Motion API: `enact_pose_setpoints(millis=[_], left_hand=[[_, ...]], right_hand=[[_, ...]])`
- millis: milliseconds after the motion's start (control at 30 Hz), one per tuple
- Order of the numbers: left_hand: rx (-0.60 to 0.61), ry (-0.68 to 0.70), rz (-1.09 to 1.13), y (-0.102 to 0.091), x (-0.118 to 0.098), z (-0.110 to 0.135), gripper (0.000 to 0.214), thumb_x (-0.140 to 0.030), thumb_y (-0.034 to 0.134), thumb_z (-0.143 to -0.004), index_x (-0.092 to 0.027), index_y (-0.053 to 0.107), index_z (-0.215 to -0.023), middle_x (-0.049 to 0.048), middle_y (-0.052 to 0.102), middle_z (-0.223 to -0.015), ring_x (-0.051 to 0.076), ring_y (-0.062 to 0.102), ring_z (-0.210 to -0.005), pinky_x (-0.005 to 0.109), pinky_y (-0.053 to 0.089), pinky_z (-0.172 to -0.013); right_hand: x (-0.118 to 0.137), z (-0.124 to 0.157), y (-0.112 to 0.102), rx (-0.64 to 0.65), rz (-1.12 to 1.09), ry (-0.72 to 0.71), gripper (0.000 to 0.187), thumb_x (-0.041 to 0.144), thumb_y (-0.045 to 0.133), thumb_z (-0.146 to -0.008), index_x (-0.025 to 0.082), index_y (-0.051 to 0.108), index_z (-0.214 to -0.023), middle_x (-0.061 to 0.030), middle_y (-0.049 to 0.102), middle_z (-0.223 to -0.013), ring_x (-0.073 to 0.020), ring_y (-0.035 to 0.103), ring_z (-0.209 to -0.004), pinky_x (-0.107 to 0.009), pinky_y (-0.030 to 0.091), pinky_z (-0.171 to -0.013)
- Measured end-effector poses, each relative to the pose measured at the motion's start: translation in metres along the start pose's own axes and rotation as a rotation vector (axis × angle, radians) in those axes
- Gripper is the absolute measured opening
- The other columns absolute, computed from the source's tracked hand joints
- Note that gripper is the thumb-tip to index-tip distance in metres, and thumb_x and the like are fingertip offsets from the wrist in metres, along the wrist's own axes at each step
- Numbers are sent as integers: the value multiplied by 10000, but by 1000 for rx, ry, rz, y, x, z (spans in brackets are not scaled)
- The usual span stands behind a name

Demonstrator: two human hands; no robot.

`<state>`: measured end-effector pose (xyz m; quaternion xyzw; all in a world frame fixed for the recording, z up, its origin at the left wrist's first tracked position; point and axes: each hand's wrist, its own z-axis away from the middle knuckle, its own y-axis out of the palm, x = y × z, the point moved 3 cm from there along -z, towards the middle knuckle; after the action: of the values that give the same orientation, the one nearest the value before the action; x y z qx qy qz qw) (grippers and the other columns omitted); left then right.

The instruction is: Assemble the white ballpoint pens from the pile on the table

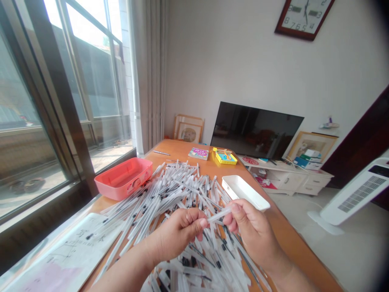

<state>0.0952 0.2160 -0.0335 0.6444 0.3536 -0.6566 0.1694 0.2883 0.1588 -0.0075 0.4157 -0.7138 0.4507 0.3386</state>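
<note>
My left hand (185,229) is closed in a pinch on one end of a frosted plastic pen part (219,215). My right hand (253,231) pinches its other end between thumb and fingers. Both ends are hidden by my fingers, so I cannot tell whether it is a cap or a barrel. Under and beyond my hands spreads a large heap of translucent pen barrels (158,198), with black plugs, thin dark refills and short frosted pieces mixed in. Many of these point in different directions and overlap.
A pink tray (121,190) stands left of the heap, and a white tray (258,200) right of it. Farther back lie a pen (161,153), a booklet (198,152) and a yellow box (225,156). A printed sheet (60,255) covers the near left.
</note>
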Motion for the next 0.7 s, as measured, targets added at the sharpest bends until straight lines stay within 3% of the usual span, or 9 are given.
enact_pose_setpoints(millis=[133, 267, 533, 600, 700], left_hand=[[-63, -13, -60, -1, -1, -2, 503, -588, 409, -951, -175, 679, -853, 17, 658, -738, 144, 576, -693, 251, 447, -667], [-271, -21, -36, -11, 3, -5, 503, -569, 403, -961, -185, 684, -1122, 59, 743, -974, 203, 660, -917, 318, 486, -868], [-499, -3, -175, -25, 18, -7, 464, -528, 391, -979, -199, 647, -1183, 83, 728, -1109, 239, 658, -1051, 376, 490, -941], [-565, 70, -291, -24, 12, -4, 420, -487, 412, -982, -225, 611, -1242, 85, 683, -1226, 245, 609, -1157, 390, 455, -1002], [-537, 199, -445, -11, -4, 2, 394, -449, 495, -956, -252, 566, -1290, 85, 634, -1290, 242, 571, -1195, 381, 430, -1024]], right_hand=[[0, -2, -2, -80, 59, 14, 421, 548, 441, -978, 208, 591, -779, -9, 624, -646, -134, 550, -544, -243, 465, -535], [1, -5, -16, -212, 144, -9, 434, 504, 451, -989, 216, 520, -672, 21, 531, -580, -128, 506, -546, -245, 419, -553], [1, -6, -48, -526, 229, -37, 383, 491, 470, -985, 219, 516, -720, 11, 531, -634, -149, 502, -609, -257, 404, -600], [2, -5, -40, -488, 217, -37, 380, 491, 473, -982, 219, 529, -722, 5, 551, -643, -151, 512, -614, -255, 411, -599], [4, -1, -14, -259, 172, -6, 375, 480, 478, -981, 223, 530, -713, 9, 555, -625, -146, 511, -588, -246, 412, -571]])
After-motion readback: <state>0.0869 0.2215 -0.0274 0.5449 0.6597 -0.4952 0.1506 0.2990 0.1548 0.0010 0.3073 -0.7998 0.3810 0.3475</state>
